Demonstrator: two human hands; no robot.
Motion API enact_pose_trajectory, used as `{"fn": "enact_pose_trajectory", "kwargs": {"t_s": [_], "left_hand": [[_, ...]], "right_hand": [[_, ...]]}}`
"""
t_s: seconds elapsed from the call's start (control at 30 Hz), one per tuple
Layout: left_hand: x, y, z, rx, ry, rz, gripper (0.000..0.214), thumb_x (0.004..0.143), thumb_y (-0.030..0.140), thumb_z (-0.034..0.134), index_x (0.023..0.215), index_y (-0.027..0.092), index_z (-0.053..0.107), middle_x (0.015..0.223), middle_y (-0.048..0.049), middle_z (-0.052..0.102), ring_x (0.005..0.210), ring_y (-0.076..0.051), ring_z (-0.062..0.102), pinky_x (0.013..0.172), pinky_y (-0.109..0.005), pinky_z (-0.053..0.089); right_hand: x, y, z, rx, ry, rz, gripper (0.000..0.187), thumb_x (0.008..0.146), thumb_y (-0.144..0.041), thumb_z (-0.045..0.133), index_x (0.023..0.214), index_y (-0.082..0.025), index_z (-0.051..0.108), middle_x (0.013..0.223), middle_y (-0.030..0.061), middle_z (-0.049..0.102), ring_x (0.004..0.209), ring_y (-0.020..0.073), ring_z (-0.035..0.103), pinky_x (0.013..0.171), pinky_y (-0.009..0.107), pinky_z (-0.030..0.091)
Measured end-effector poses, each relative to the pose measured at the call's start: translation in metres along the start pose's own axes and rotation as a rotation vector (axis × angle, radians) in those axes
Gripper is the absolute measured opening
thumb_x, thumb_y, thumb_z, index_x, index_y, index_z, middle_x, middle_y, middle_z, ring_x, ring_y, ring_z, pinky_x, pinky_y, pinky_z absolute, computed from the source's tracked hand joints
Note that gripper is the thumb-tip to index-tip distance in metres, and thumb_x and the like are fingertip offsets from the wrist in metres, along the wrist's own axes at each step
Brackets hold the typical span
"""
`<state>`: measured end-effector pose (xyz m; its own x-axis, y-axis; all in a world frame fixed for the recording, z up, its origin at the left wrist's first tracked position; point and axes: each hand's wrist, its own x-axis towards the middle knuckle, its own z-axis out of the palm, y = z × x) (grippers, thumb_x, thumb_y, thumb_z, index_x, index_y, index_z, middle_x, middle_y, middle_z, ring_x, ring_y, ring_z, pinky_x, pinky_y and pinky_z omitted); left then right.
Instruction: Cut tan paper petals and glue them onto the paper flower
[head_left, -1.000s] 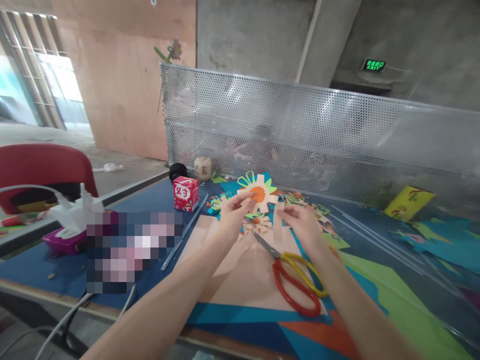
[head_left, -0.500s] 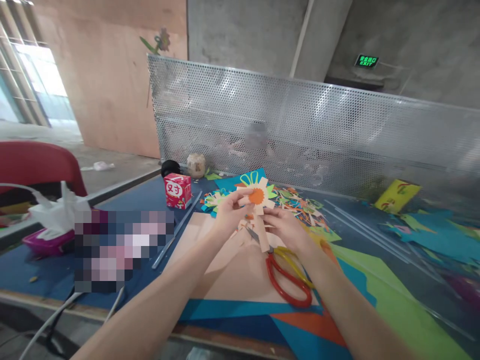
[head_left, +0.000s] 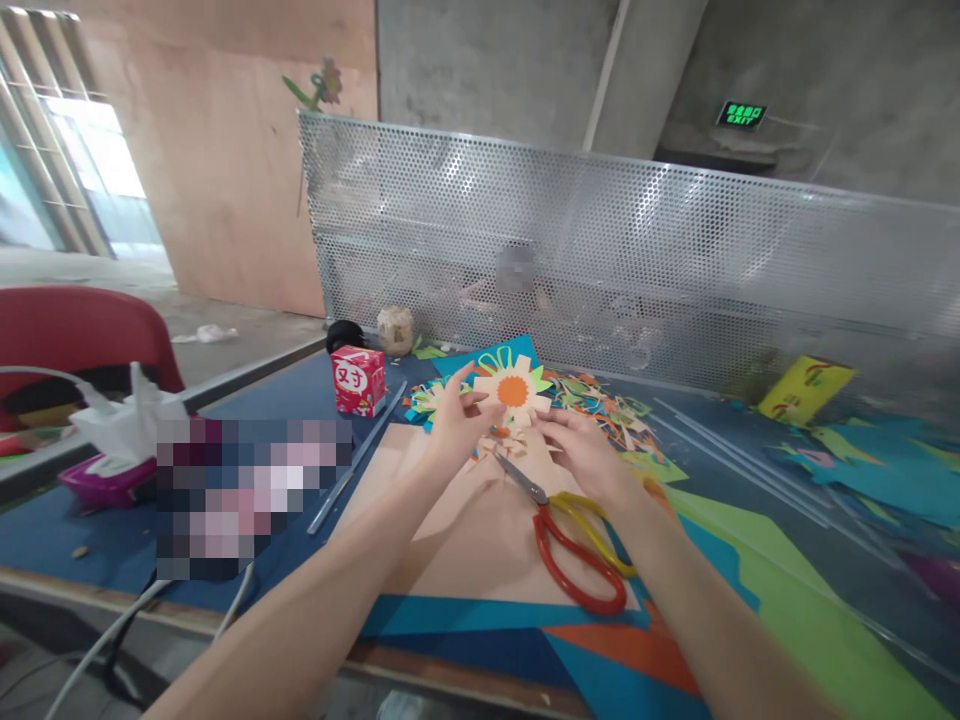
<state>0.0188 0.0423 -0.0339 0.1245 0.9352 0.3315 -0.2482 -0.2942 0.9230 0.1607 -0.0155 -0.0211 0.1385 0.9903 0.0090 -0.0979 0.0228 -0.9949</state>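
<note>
A cream paper flower (head_left: 517,392) with an orange centre and green tips is held up over the table. My left hand (head_left: 454,422) pinches its left side, thumb and fingers closed on a petal. My right hand (head_left: 581,452) is closed under the flower's lower right edge, touching it. Red and yellow scissors (head_left: 571,542) lie shut on a peach paper sheet (head_left: 465,540) just below my hands. Small paper offcuts (head_left: 504,444) lie under the flower.
A red carton (head_left: 358,381), a long rod (head_left: 356,458), a magenta tissue box (head_left: 105,476) and a red chair (head_left: 82,335) are on the left. Coloured scraps (head_left: 607,410) and sheets cover the right. A perforated metal screen (head_left: 637,270) backs the table.
My right hand moved in from the right with a paper strip and now meets the flower's lower edge; the strip no longer shows apart. The flower sits flatter between both hands.
</note>
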Motion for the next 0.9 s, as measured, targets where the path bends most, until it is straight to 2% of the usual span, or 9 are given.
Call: {"fn": "enact_pose_trajectory", "kwargs": {"t_s": [0.2, 0.43, 0.63, 0.73, 0.9], "left_hand": [[0.000, 0.003, 0.000, -0.077, 0.029, -0.018, 0.077, 0.054, 0.010, 0.069, 0.123, 0.018, 0.035, 0.070, 0.0031, 0.054, 0.057, -0.007, 0.052, 0.054, -0.019, 0.044], [-0.004, 0.006, 0.004, -0.338, 0.069, -0.200, 0.053, 0.055, 0.011, 0.069, 0.102, 0.016, 0.044, 0.063, 0.0022, 0.058, 0.055, -0.009, 0.057, 0.054, -0.022, 0.047], [-0.007, 0.008, 0.007, -0.314, 0.019, -0.190, 0.046, 0.052, 0.012, 0.070, 0.091, 0.017, 0.046, 0.065, 0.0011, 0.058, 0.056, -0.011, 0.057, 0.049, -0.022, 0.047], [-0.008, 0.009, 0.007, -0.312, 0.009, -0.199, 0.048, 0.051, 0.015, 0.072, 0.092, 0.017, 0.047, 0.063, 0.0030, 0.055, 0.053, -0.010, 0.055, 0.048, -0.023, 0.047], [-0.008, 0.007, 0.005, -0.330, 0.007, -0.210, 0.052, 0.050, 0.015, 0.073, 0.095, 0.018, 0.046, 0.064, 0.0042, 0.053, 0.054, -0.010, 0.055, 0.049, -0.023, 0.047]], "right_hand": [[0.001, 0.001, -0.003, -0.093, -0.047, -0.018, 0.015, 0.065, -0.025, 0.060, 0.078, -0.020, 0.065, 0.078, 0.0019, 0.066, 0.068, 0.0142, 0.061, 0.064, 0.026, 0.045], [-0.002, 0.007, 0.003, -0.096, -0.004, -0.045, 0.013, 0.061, -0.023, 0.061, 0.073, -0.018, 0.063, 0.077, 0.0027, 0.063, 0.072, 0.0163, 0.059, 0.068, 0.030, 0.047], [-0.005, 0.005, 0.007, -0.021, -0.086, -0.039, 0.017, 0.061, -0.019, 0.059, 0.077, -0.015, 0.065, 0.079, 0.0046, 0.065, 0.071, 0.0160, 0.059, 0.071, 0.030, 0.046], [-0.006, 0.001, 0.007, 0.002, -0.084, -0.006, 0.019, 0.058, -0.017, 0.060, 0.076, -0.015, 0.066, 0.077, 0.0042, 0.066, 0.068, 0.0148, 0.059, 0.069, 0.028, 0.046], [-0.005, -0.001, 0.006, 0.048, -0.203, 0.029, 0.020, 0.057, -0.016, 0.059, 0.076, -0.017, 0.066, 0.077, 0.0034, 0.067, 0.066, 0.0135, 0.058, 0.066, 0.027, 0.044]]}}
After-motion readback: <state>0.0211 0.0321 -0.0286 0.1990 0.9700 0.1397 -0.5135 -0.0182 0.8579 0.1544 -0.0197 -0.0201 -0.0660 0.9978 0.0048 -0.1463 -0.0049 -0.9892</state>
